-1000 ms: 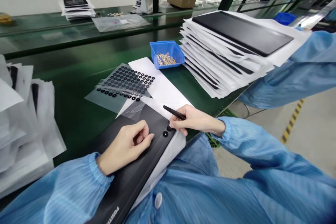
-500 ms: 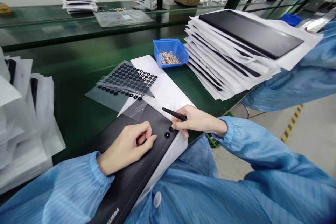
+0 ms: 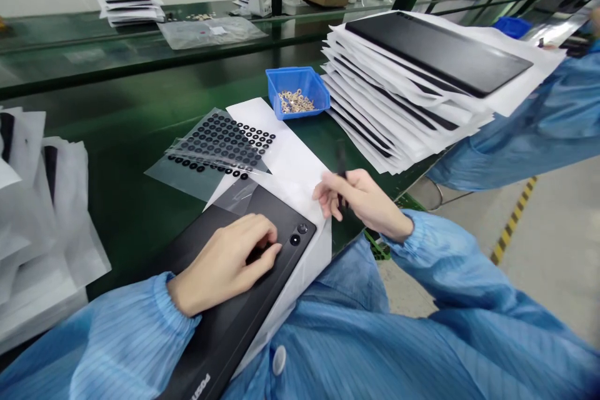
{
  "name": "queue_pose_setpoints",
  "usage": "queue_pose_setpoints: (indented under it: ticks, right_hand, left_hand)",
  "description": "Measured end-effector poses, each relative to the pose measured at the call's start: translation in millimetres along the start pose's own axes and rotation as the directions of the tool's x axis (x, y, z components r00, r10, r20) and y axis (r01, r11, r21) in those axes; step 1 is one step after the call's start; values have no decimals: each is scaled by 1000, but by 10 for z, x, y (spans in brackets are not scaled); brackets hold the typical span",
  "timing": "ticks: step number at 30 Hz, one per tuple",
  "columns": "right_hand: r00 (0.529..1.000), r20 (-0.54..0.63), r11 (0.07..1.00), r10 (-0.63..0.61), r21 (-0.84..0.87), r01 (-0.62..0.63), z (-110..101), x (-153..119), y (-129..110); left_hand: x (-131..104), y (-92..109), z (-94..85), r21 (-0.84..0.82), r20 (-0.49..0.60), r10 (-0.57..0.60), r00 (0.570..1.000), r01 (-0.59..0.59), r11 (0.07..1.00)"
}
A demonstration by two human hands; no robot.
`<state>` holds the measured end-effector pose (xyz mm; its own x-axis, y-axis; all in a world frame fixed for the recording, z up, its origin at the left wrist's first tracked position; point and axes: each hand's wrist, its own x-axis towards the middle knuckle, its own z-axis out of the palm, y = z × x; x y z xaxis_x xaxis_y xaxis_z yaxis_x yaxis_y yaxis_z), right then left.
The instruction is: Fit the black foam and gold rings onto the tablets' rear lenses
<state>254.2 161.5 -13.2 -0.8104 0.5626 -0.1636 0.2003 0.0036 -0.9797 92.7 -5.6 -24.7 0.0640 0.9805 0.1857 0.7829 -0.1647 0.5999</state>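
Note:
A long black panel (image 3: 281, 209) with pale lettering near its lower end lies slanted in front of me, on white paper. Two round black rings (image 3: 295, 239) sit at its upper right corner. My left hand (image 3: 229, 259) rests on the panel, fingers loosely curled into a closed shape, with nothing visible in them. Just right of that corner, my right hand (image 3: 354, 200) is raised, gripping a slim black pen-like tool (image 3: 342, 165), blurred by motion. Beyond the panel, a clear sheet (image 3: 182, 178) with rows of black rings (image 3: 220, 140) overlaps the paper (image 3: 300, 159).
A blue bin (image 3: 281, 106) of small tan rings stands behind the paper. To the right rises a stack of white sheets and dark panels (image 3: 440, 53). Wrapped panels (image 3: 37, 231) are piled at the left. Another person's blue sleeve (image 3: 529, 131) is at far right.
My right hand has come off the panel's corner, moving right and up. The tool has swung from nearly level to upright. My left hand stays on the panel; the view has shifted slightly.

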Motion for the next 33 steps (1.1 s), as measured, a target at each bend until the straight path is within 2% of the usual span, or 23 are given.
queue_pose_setpoints:
  ticks: [2,3,7,13,28,33]
  right_hand:
    - [982,-179,996,-56,56,67,45,-107,81]
    - [972,-229,994,-48,85,69,87,-160,122]
    - [958,-287,978,16,205,45,305,-294,265]
    - [912,-409,986,-16,145,83,426,-278,313]
    - [892,-451,992,-40,88,89,453,-251,303]
    - [894,-440,990,-78,74,123,482,-256,273]
  left_hand:
    - [36,-8,16,68,45,98,994,-101,993]
    - [51,-14,28,92,66,126,990,-132,987]
    - [68,-34,71,157,94,150,984,-163,974]
    - [66,-24,62,186,109,161,981,-179,966]
    - [49,-50,105,194,76,169,983,-181,964]
    - [53,-26,85,188,105,130,986,-148,971]
